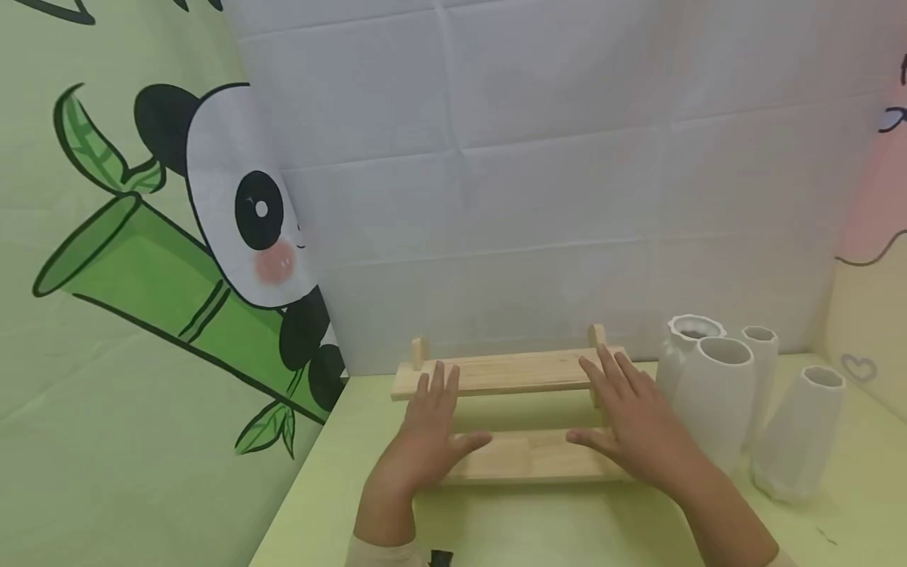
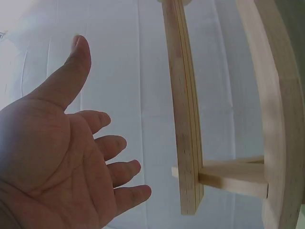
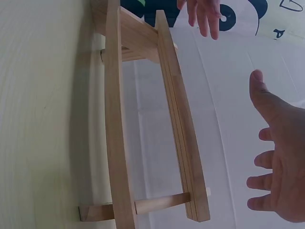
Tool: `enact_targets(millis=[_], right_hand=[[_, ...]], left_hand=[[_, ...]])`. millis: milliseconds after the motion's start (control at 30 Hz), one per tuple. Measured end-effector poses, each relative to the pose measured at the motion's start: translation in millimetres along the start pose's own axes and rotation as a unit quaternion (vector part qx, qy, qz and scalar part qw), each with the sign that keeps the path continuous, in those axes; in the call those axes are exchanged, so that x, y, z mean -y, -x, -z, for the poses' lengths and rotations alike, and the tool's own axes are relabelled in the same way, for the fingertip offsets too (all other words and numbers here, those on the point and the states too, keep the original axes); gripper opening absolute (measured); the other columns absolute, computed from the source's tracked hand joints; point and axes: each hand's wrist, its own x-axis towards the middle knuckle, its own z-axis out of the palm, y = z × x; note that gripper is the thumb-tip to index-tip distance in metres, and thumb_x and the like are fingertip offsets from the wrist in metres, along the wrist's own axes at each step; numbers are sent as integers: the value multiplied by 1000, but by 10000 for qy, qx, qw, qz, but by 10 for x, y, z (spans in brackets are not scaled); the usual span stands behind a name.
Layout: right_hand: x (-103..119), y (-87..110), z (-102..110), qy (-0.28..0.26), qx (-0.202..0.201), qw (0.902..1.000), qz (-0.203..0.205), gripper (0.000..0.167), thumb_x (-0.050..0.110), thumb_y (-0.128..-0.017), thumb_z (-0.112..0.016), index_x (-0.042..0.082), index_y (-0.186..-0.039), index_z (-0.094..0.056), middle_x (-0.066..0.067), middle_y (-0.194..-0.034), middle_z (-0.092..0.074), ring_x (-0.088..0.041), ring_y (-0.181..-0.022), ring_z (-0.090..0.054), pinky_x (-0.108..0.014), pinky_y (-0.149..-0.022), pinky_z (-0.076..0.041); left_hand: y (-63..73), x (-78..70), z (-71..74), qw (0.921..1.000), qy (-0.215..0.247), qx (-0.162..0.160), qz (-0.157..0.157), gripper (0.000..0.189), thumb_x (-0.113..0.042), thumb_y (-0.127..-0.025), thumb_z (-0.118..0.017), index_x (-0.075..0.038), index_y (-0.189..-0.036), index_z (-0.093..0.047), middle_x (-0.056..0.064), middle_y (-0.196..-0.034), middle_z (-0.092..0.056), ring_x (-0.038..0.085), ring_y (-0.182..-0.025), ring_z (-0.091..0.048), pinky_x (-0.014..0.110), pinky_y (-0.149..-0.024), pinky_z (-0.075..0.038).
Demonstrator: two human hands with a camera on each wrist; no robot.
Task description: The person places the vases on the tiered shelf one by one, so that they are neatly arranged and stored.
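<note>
Both left hand (image 1: 428,447) and right hand (image 1: 638,425) above two-tiered pale wooden rack (image 1: 524,374), fingers (image 1: 438,384) apart; four white vases (image 1: 716,409) nearby.

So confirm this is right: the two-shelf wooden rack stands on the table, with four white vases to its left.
The side is wrong: the head view shows the four white vases to the right of the two-shelf wooden rack, which does stand on the table.
</note>
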Motion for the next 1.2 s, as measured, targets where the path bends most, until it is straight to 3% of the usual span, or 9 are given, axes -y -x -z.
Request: enact_targets(millis=[167, 333, 400, 500, 600, 700, 800, 933, 1200], right_hand=[[-54, -72, 129, -248, -418, 9988, 48, 107, 70, -79, -64, 22, -159, -13, -9, -165, -11, -41, -148, -18, -64, -112, -26], [-118, -91, 338, -526, -1083, 9927, 72, 110, 58, -76, -76, 22, -159, -13, -12, -164, -18, -39, -147, -20, -62, -114, -25], [-160, -80, 440, -650, -1264, 9898, 20, 109, 53, -77, -78, 18, -159, -14, -14, -163, -19, -40, -147, -21, -60, -117, -21], [-259, -56, 604, -935, -1447, 9846, -289, 107, 48, -80, -78, 15, -159, -14, -14, -163, -20, -41, -147, -22, -60, -118, -19], [-391, -15, 770, -1263, -1582, 9746, -961, 103, 46, -82, -77, 19, -159, -14, -18, -161, -23, -47, -143, -25, -70, -109, -24], [-550, 7, 882, -1563, -1792, 9559, -1721, 101, 46, -81, -78, 23, -159, -16, -22, -158, -26, -51, -138, -30, -75, -96, -30], [-721, 16, 919, -1731, -1974, 9401, -2175, 102, 48, -81, -77, 21, -158, -16, -20, -159, -26, -50, -138, -31, -75, -97, -30], [-909, 24, 869, -2051, -2075, 9286, -2292, 100, 45, -84, -75, 16, -158, -14, -14, -159, -29, -44, -141, -31, -72, -106, -26], [-1200, -58, 702, -2513, -1310, 9192, -2733, 100, 54, -87, -67, 12, -157, -10, -23, -157, -28, -55, -133, -35, -73, -98, -32]], left_hand=[[11, 194, 197, 9984, 372, -255, 345, 112, -65, -84, -62, -23, -157, 11, 1, -164, 16, 34, -150, 14, 63, -118, -11], [-1, 502, 243, 9896, 1263, -124, 681, 118, -65, -82, -66, -28, -154, 20, -1, -164, 19, 32, -151, 9, 59, -120, -11], [-30, 640, 211, 9805, 1755, -1, 881, 118, -62, -83, -67, -27, -154, 20, 5, -165, 15, 33, -152, 3, 60, -119, -13], [-88, 841, 106, 9590, 2516, 126, 1299, 117, -58, -83, -70, -21, -157, 15, 12, -165, 5, 38, -150, -12, 61, -117, -20], [-109, 1020, -63, 9389, 2957, 232, 1748, 114, -57, -82, -71, -14, -159, 2, 18, -164, -8, 44, -140, -35, 63, -112, -30], [-81, 1154, -227, 9292, 3120, 473, 1922, 109, -51, -82, -74, -9, -158, -9, 21, -163, -14, 43, -130, -49, 59, -103, -44], [-41, 1241, -327, 9305, 3089, 675, 1850, 102, -43, -83, -77, -4, -157, -17, 24, -160, -20, 39, -124, -54, 53, -91, -54], [-18, 1272, -348, 9354, 2986, 773, 1729, 95, -35, -82, -79, -2, -154, -26, 26, -156, -30, 34, -121, -56, 49, -85, -57], [-22, 1249, -333, 9435, 2810, 823, 1550, 98, -28, -74, -85, -6, -153, -32, 24, -153, -37, 35, -126, -53, 52, -95, -53]])
